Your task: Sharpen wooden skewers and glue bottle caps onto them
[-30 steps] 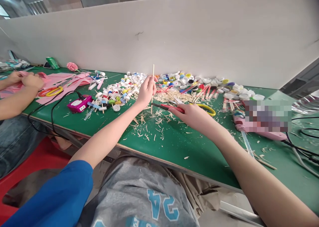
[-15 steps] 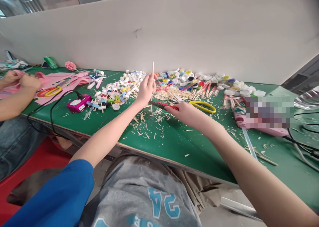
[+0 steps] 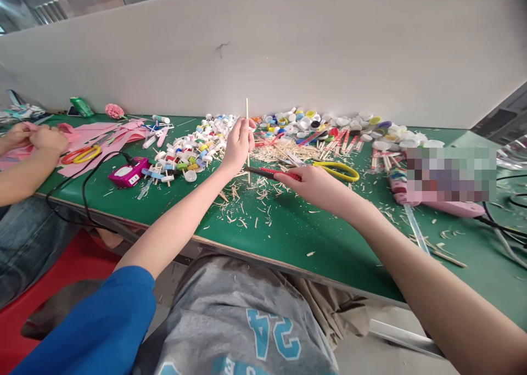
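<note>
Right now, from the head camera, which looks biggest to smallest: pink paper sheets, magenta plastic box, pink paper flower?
1. pink paper sheets
2. magenta plastic box
3. pink paper flower, farther back, so unsure

- Green table [image 3: 313, 238], strewn in the middle with wood splinters [image 3: 251, 199].
- Bottle caps [image 3: 341, 125] heaped along the back edge.
- Pink paper sheets [image 3: 107, 136] with red-and-yellow scissors [image 3: 80, 154] on them, at left.
- Pink box [image 3: 125, 173] with black cable [image 3: 83, 191].
- Pink glue gun [image 3: 436, 206], at right.

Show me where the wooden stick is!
In the head view, the wooden stick stands upright in the left hand, before the bottle caps, by the red-handled cutter in the right hand.
</note>
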The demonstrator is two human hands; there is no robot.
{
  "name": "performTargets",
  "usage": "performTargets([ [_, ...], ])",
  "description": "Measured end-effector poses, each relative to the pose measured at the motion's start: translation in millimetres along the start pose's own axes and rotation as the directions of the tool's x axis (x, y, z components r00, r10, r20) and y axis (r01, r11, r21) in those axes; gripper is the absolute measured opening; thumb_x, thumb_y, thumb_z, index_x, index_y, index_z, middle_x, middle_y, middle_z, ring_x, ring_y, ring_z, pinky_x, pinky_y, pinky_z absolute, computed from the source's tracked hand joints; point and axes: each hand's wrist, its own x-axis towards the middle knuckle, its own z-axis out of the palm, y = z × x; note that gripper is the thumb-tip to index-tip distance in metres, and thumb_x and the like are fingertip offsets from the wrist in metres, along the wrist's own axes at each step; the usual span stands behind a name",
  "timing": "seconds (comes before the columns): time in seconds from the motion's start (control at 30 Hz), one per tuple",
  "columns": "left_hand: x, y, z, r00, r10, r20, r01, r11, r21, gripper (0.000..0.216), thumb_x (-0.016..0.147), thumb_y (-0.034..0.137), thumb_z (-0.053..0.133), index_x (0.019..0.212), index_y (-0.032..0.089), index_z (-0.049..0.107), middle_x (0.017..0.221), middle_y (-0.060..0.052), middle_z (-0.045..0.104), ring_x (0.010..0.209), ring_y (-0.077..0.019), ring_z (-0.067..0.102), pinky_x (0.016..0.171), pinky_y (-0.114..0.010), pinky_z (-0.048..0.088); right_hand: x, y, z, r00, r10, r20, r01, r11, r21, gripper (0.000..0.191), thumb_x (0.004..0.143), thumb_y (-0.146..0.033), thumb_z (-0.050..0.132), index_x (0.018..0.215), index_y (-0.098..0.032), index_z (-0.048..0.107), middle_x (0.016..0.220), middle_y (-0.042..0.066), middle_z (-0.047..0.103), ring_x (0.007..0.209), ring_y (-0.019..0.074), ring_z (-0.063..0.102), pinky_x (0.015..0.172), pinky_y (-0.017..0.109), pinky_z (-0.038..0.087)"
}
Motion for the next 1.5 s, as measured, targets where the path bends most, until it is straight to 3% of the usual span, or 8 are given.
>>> performTargets([
  [0.13, -2.0, 4.9, 1.8, 1.0, 0.008, 0.001, -0.008, 1.0, 0.001, 0.032, 0.101, 0.048, 0.033, 0.085, 0.025, 0.05, 0.05, 0.004, 0.036, 0.042, -0.0107, 0.034, 0.043, -0.027, 0.03, 1.3, -5.4, 2.2, 0.996, -0.027, -0.087, 0.017, 0.993, -0.114, 0.047, 0.095, -0.059, 0.036, 0.07, -0.022, 0.05, 0.064, 0.002, 0.054, 0.054, 0.0142, 0.045, 0.052, 0.028, 0.027],
  [0.37, -2.5, 5.0, 0.3, 0.999, 0.005, -0.038, -0.003, 0.999, 0.035, 0.032, 0.101, 0.045, 0.031, 0.085, 0.024, 0.048, 0.051, 0.005, 0.034, 0.043, -0.0102, 0.036, 0.045, -0.026, 0.032, 6.6, -10.7, 7.6, 0.999, -0.008, -0.046, 0.003, 0.993, -0.119, 0.047, 0.096, -0.058, 0.034, 0.073, -0.021, 0.053, 0.071, 0.005, 0.059, 0.056, 0.0149, 0.048, 0.052, 0.027, 0.028],
  [0.73, -3.2, 10.9, 5.4, 1.0, -0.022, -0.012, 0.022, 1.0, 0.021, 0.032, 0.101, 0.046, 0.034, 0.085, 0.024, 0.05, 0.051, 0.005, 0.037, 0.043, -0.0097, 0.036, 0.045, -0.026, 0.033, 7.5, -2.3, 5.1, 0.998, 0.067, 0.014, -0.067, 0.998, 0.021, 0.052, 0.09, -0.066, 0.037, 0.063, -0.022, 0.043, 0.058, 0.0, 0.048, 0.046, 0.0119, 0.038, 0.048, 0.029, 0.026],
  [0.9, -2.5, 7.2, 4.0, 0.999, -0.031, -0.012, 0.031, 0.999, 0.023, 0.031, 0.101, 0.045, 0.032, 0.086, 0.024, 0.049, 0.052, 0.005, 0.037, 0.043, -0.0095, 0.036, 0.045, -0.025, 0.033, 7.0, 4.2, 7.7, 0.996, 0.062, 0.058, -0.06, 0.998, -0.03, 0.054, 0.09, -0.067, 0.036, 0.062, -0.022, 0.046, 0.057, 0.001, 0.05, 0.046, 0.0124, 0.04, 0.048, 0.029, 0.027],
  [1.07, -0.7, 0.0, -2.9, 0.993, -0.075, -0.087, 0.076, 0.997, 0.013, 0.03, 0.102, 0.043, 0.033, 0.084, 0.023, 0.047, 0.051, 0.006, 0.035, 0.042, -0.0091, 0.035, 0.044, -0.024, 0.033, 3.1, 8.4, 11.2, 0.991, 0.028, 0.128, -0.015, 0.995, -0.099, 0.056, 0.091, -0.066, 0.035, 0.062, -0.021, 0.051, 0.06, 0.002, 0.055, 0.047, 0.0127, 0.042, 0.051, 0.029, 0.029],
  [1.23, -0.9, 0.4, -3.2, 0.995, -0.069, -0.067, 0.069, 0.998, 0.006, 0.031, 0.102, 0.043, 0.033, 0.085, 0.022, 0.049, 0.051, 0.006, 0.036, 0.042, -0.0086, 0.035, 0.044, -0.023, 0.032, 0.9, 5.3, 4.4, 0.989, 0.005, 0.145, 0.008, 0.996, -0.086, 0.055, 0.092, -0.066, 0.035, 0.067, -0.021, 0.054, 0.058, 0.001, 0.055, 0.046, 0.0128, 0.04, 0.049, 0.029, 0.027],
  [1.37, -1.7, 3.4, -1.8, 0.995, -0.075, -0.07, 0.074, 0.997, -0.011, 0.031, 0.102, 0.041, 0.032, 0.085, 0.022, 0.049, 0.05, 0.006, 0.036, 0.042, -0.0089, 0.035, 0.045, -0.024, 0.032, 0.0, 1.9, -1.2, 0.997, -0.01, 0.08, 0.012, 1.0, -0.015, 0.056, 0.092, -0.068, 0.033, 0.066, -0.022, 0.05, 0.058, 0.001, 0.053, 0.047, 0.013, 0.042, 0.048, 0.029, 0.024],
  [1.5, -3.0, 7.4, -0.7, 0.994, -0.083, -0.065, 0.082, 0.996, -0.029, 0.03, 0.103, 0.039, 0.032, 0.085, 0.022, 0.049, 0.05, 0.005, 0.036, 0.043, -0.0093, 0.035, 0.046, -0.024, 0.032, 0.9, -3.3, 0.1, 0.999, -0.004, -0.04, 0.0, 0.995, -0.102, 0.05, 0.095, -0.062, 0.033, 0.07, -0.021, 0.05, 0.065, 0.002, 0.057, 0.053, 0.0142, 0.048, 0.051, 0.027, 0.026],
])
